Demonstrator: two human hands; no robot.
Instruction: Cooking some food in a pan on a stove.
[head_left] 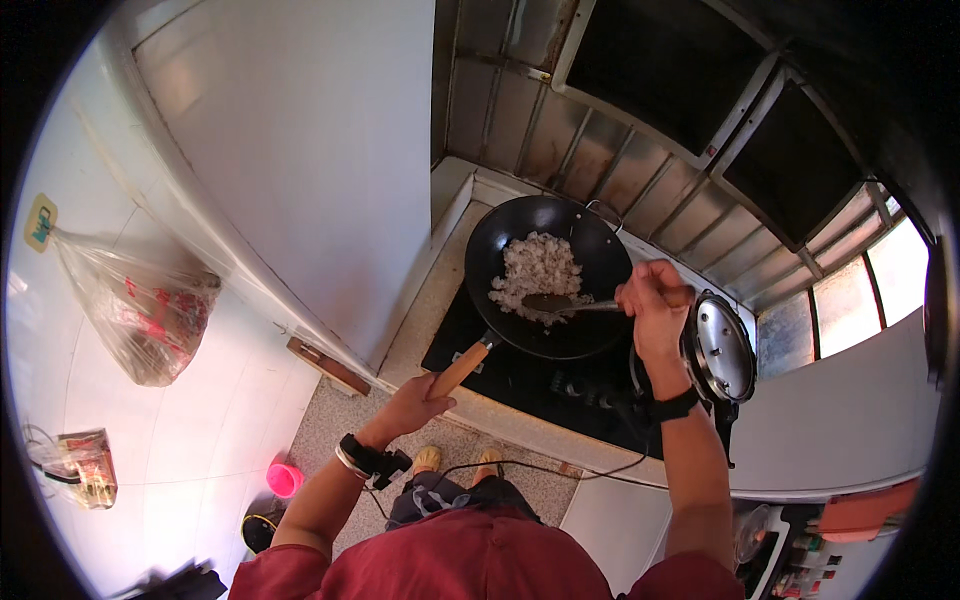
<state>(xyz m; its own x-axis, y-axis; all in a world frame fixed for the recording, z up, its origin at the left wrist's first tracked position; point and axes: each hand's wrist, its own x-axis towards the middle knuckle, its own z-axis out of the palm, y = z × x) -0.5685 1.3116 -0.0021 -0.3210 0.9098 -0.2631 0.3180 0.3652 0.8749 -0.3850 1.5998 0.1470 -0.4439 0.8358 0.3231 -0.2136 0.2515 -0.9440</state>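
A black wok (590,338) sits on the dark stove in front of me. Pale, clumped food that looks like cooked rice (535,265) lies in its middle and left part. My left hand (408,408) is closed around the end of the wok's wooden handle (462,370). Above the wok's right rim, my right hand (652,300) grips a spatula (582,306) by its handle. The spatula's dark head rests in the near edge of the food. Its underside is hidden by the grains.
Right of the wok stands a pot with a shiny metal lid (722,350), close to my right wrist. Metal-framed dark panels (670,70) hang above the back wall. A white cabinet side (300,150) rises at the left. A thin cable (530,463) crosses before my legs.
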